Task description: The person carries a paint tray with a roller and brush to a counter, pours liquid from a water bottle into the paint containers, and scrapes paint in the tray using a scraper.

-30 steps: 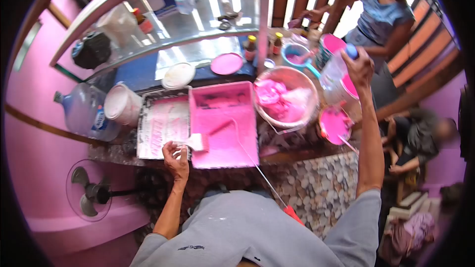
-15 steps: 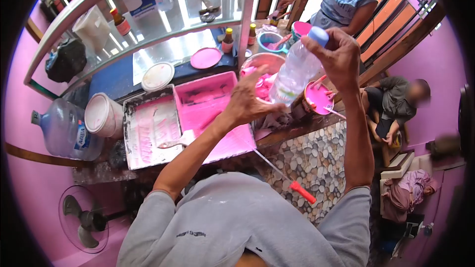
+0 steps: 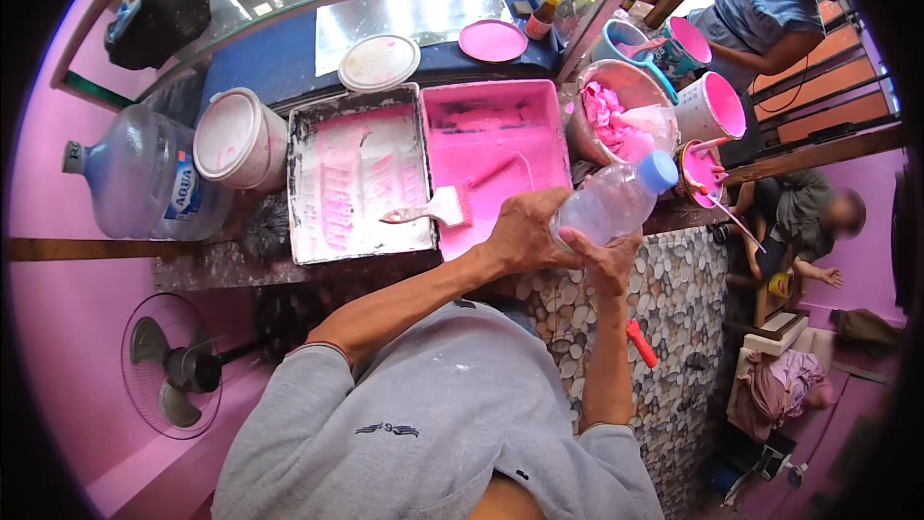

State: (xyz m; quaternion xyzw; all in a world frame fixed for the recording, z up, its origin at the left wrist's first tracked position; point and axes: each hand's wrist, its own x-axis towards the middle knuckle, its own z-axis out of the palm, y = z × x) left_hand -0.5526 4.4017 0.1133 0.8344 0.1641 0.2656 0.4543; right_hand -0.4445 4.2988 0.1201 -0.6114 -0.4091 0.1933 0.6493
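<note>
Left hand curled round base, right hand round underside of tilted bottle, right of frame centre, presumably for steadiness

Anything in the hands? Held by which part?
A clear plastic bottle: left hand at the base end, right hand on the body's near side, neither on the blue cap.

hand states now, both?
Left hand: closed on the base end of the clear plastic bottle.
Right hand: holding the same bottle, fingers partly hidden.
</note>
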